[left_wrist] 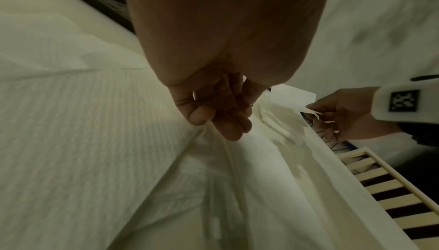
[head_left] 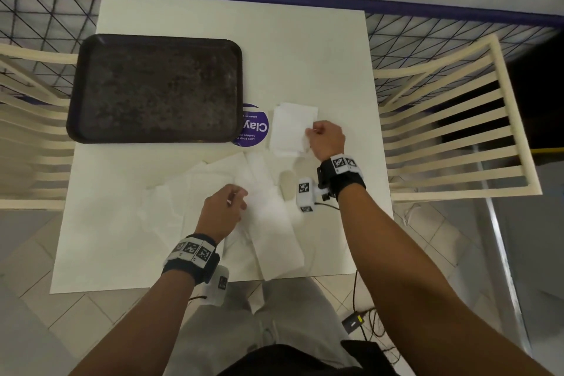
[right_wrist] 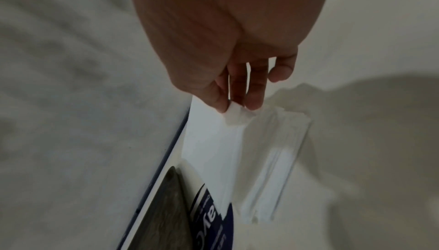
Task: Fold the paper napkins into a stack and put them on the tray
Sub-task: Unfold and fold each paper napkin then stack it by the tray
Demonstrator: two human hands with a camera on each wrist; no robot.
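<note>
A dark empty tray (head_left: 76,94) lies at the table's back left. Right of it sits a small stack of folded white napkins (head_left: 287,137), also seen in the right wrist view (right_wrist: 273,160). My right hand (head_left: 311,133) pinches the corner of a folded napkin (right_wrist: 213,141) between thumb and fingers (right_wrist: 255,102), holding it on edge just over the stack. Several unfolded napkins (head_left: 195,192) lie spread over the near middle of the table. My left hand (head_left: 239,197) is on them, fingers (left_wrist: 197,117) curled and pinching a raised fold of one napkin (left_wrist: 213,169).
A round purple sticker (head_left: 256,128) shows between tray and stack. The white table (head_left: 213,24) has a slatted cream chair on the left (head_left: 27,131) and on the right (head_left: 451,131). A purple-railed wire fence (head_left: 427,33) runs behind. Cables lie on the tiled floor (head_left: 360,320).
</note>
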